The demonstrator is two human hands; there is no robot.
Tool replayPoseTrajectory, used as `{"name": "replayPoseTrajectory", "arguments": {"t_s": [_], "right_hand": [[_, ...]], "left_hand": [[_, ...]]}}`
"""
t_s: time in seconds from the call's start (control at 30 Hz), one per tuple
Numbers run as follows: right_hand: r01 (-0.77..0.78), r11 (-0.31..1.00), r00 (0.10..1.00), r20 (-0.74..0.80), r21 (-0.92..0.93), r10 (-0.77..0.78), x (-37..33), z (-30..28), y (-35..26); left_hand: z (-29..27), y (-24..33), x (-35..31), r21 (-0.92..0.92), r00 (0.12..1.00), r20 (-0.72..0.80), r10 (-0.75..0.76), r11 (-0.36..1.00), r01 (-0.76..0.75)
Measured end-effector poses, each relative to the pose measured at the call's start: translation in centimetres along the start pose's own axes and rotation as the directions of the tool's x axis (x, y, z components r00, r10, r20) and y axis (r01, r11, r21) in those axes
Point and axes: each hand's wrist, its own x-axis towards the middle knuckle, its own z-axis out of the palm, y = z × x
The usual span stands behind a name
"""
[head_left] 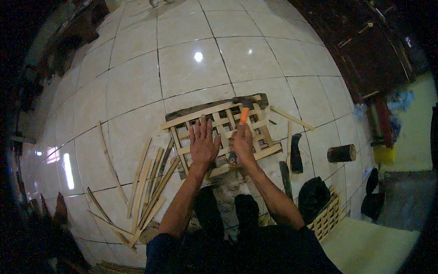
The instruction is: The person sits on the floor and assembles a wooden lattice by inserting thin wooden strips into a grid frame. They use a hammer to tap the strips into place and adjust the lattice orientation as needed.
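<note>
A lattice of crossed pale wooden strips lies on the tiled floor in front of me, partly over a dark plank. My left hand rests flat on the lattice's left half with its fingers stretched out. Over the right half, my right hand is wrapped round the handle of a hammer. Its orange neck and dark head point away from me, with the head near the lattice's far edge. Whether the head touches the wood I cannot tell. Both hands hide parts of the lattice.
Several loose wooden strips are spread at the left. On the right lie a dark flat blade-like piece, a dark curved object and a short log. A second lattice leans beside a black bundle. Another person's foot shows lower left.
</note>
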Motion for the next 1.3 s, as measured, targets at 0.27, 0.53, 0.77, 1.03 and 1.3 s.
{"name": "replayPoseTrajectory", "arguments": {"t_s": [0.27,0.53,0.77,1.03,1.3], "right_hand": [[0.208,0.859,0.978,0.087,-0.467,-0.190,0.9,0.6,2.7],[0.164,0.938,0.972,-0.212,0.307,-0.101,-3.2,0.1,-2.2],[0.208,0.810,0.978,0.096,-0.548,-0.187,0.5,0.3,-1.6],[0.502,0.587,0.847,0.225,-0.636,-0.481,3.1,-3.7,2.7],[0.213,0.943,0.964,0.214,-0.256,-0.160,-1.7,0.0,0.7]], "left_hand": [[0.8,0.2,0.2,0.045,1.000,-0.004,0.025,0.999,-0.025],[-0.1,0.4,0.3,0.006,1.000,0.013,0.009,1.000,-0.009],[0.4,0.1,0.1,-0.003,0.999,0.039,-0.007,1.000,0.007],[0.5,1.0,0.5,0.016,0.998,0.052,0.023,1.000,-0.024],[-0.9,-0.9,-1.5,-0.047,0.995,0.037,-0.091,0.995,0.093]]}}
